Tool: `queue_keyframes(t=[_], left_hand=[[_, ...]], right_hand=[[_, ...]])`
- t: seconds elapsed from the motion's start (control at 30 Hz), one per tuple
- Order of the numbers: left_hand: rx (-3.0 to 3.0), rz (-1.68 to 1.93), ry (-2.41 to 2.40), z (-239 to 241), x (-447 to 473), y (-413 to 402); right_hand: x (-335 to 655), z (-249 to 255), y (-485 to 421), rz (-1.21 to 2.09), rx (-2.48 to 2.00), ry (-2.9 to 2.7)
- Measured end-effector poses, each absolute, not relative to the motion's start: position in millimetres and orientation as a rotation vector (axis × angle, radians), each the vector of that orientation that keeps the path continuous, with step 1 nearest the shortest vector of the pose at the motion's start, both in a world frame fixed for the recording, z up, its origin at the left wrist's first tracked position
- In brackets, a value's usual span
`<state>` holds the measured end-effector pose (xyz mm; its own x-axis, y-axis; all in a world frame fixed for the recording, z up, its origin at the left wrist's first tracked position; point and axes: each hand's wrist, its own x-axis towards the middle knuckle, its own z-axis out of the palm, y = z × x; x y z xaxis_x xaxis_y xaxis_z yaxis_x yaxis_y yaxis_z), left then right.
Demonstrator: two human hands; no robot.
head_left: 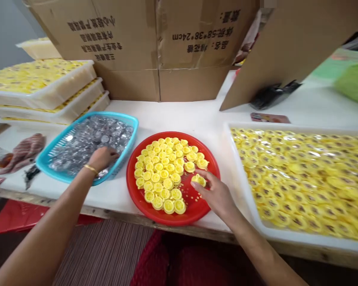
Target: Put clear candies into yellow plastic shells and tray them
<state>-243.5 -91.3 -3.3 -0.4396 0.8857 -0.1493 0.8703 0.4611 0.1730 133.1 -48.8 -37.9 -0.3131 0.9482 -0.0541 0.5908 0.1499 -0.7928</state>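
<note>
Hands at work: our left hand [103,157] dips into the blue basket [43,159] of clear caps [89,139] near the table's [179,115] front edge, fingers curled among them. Whether it grips one, we cannot tell. Our right hand [216,194] pinches one yellow piece [198,180] over the red tray's [197,206] right side. We judge the job well along: the white tray [301,238] at right is nearly full and the stacked trays [62,89] at the far left corner are filled, yet dozens of yellow pieces [161,174] wait. Cardboard boxes [131,47] wall the back edge; nothing blocks our reach.
</note>
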Motion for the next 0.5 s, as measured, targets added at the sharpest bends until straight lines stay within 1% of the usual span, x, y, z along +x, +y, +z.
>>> queue_keyframes(t=[0.1, 0.17, 0.2, 0.27, 0.33, 0.4, 0.43, 0.5], left_hand=[[1.486, 0.164, 2.544, 8, -247, -100], [1.416, 0.205, 2.650, 18, -245, -108], [1.349, 0.285, 2.702, 22, -241, -112], [1.187, 0.585, 2.692, 31, -223, -121], [1.061, 0.958, 2.418, 34, -192, -128], [1.013, 1.139, 1.993, 30, -152, -131], [0.984, 1.118, 1.797, 26, -130, -132], [0.938, 1.039, 1.615, 13, -91, -129]], right_hand=[[137, -33, -47, 1.153, -1.490, -1.884], [139, -33, -49, 1.318, -1.469, -1.784], [139, -33, -49, 1.412, -1.443, -1.721], [139, -33, -51, 1.568, -1.399, -1.594], [137, -34, -52, 1.677, -1.392, -1.483], [136, -36, -51, 1.762, -1.366, -1.368], [135, -37, -51, 1.800, -1.330, -1.306], [133, -38, -52, 1.858, -1.251, -1.177]])
